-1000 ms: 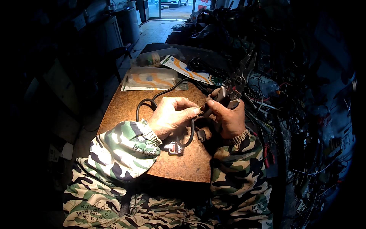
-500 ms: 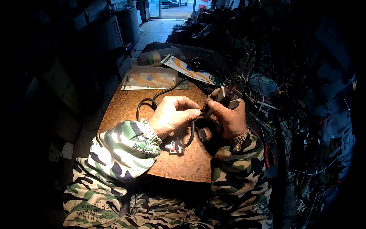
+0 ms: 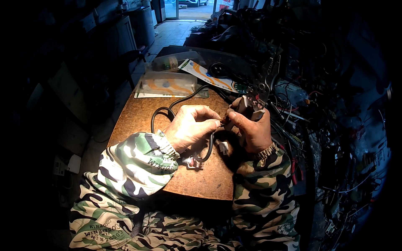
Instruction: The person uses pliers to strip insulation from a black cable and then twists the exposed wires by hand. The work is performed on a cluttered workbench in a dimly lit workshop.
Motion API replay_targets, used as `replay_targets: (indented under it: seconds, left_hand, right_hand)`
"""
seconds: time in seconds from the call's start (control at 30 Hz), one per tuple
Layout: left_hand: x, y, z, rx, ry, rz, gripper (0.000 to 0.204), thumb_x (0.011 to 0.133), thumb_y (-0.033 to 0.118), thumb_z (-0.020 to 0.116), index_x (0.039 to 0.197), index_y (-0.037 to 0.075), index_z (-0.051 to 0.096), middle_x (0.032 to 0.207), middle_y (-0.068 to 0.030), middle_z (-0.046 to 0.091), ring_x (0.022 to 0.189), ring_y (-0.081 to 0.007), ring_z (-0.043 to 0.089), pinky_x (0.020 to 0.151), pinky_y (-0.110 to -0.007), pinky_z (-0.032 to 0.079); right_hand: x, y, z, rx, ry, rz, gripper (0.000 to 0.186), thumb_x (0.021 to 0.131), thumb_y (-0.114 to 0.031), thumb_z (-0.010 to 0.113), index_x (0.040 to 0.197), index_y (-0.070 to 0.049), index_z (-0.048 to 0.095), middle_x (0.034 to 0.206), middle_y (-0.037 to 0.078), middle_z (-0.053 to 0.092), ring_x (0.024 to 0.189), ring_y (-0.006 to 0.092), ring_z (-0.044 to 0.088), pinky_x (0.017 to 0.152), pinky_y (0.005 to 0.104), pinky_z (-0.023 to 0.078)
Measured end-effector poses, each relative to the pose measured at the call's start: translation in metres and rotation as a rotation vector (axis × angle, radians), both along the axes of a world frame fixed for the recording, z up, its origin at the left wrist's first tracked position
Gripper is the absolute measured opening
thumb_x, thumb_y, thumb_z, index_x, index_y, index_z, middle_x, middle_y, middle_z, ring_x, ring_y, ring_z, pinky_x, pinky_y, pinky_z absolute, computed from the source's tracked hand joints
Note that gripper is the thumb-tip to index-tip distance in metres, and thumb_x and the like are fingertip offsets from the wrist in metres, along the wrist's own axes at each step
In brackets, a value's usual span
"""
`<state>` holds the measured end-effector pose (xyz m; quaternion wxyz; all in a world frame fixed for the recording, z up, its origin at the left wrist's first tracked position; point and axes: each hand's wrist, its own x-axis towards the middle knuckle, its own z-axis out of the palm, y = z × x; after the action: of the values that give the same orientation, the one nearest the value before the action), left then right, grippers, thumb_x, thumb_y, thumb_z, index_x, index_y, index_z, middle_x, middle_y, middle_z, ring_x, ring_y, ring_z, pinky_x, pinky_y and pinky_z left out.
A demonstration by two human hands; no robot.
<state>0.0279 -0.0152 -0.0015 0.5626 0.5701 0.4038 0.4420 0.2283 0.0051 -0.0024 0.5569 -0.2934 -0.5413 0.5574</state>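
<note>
My left hand [image 3: 191,127] pinches the end of a black cable [image 3: 184,99] between thumb and fingers, over the middle of the wooden board [image 3: 134,119]. The cable loops behind this hand, and a stretch of it hangs below the fingers. My right hand [image 3: 254,130] is closed around wire-stripping pliers [image 3: 262,90], whose head points up and away from me. Its thumb and fingertips come close to the left fingertips; thin wire ends there are too small to make out. Below lie a small connector piece with red in it [image 3: 193,163] and a pale small block [image 3: 224,147].
Clear plastic packaging [image 3: 167,83] and a printed card [image 3: 209,76] lie at the board's far side. A coiled black cord [image 3: 218,70] is beside them. Tangled cables and parts [image 3: 289,94] crowd the right. Red-handled pliers [image 3: 294,171] lie near my right sleeve.
Both hands stay almost in place, with only a slight shift at the fingertips. The pale block below the right hand is more brightly lit. The whole view has shifted slightly.
</note>
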Motion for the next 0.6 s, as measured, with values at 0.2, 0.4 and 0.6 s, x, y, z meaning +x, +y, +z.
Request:
replay_targets:
  seconds: [0.2,0.4,0.6]
  left_hand:
    - [-0.012,-0.003,0.001,-0.093,-0.092,0.054,0.019,0.088,0.009,0.074,0.102,-0.003,0.068,0.083,-0.0044,0.067,0.067,-0.0094,0.063,0.062,-0.021,0.051]
    - [-0.009,0.004,-0.004,-0.181,-0.296,-0.008,0.02,0.089,0.012,0.073,0.102,-0.002,0.068,0.081,-0.005,0.066,0.064,-0.0106,0.062,0.057,-0.025,0.052]
    - [-0.011,0.005,-0.001,-0.124,-0.287,0.035,0.014,0.088,0.006,0.071,0.099,-0.003,0.069,0.083,-0.0062,0.067,0.069,-0.0119,0.063,0.063,-0.026,0.054]
  right_hand:
    - [-0.013,0.001,0.002,-0.041,0.071,0.004,0.024,0.087,-0.006,0.074,0.106,0.003,0.063,0.089,0.008,0.067,0.076,0.0155,0.067,0.069,0.0301,0.056]
    - [0.01,0.003,0.007,0.236,-0.352,-0.219,0.023,0.087,-0.002,0.065,0.11,0.002,0.062,0.09,0.008,0.067,0.082,0.0157,0.065,0.075,0.0292,0.053]
    - [0.005,0.0,0.008,0.515,-0.726,-0.34,0.046,0.075,0.0,0.066,0.12,0.004,0.059,0.104,0.019,0.065,0.094,0.031,0.065,0.086,0.0367,0.052]
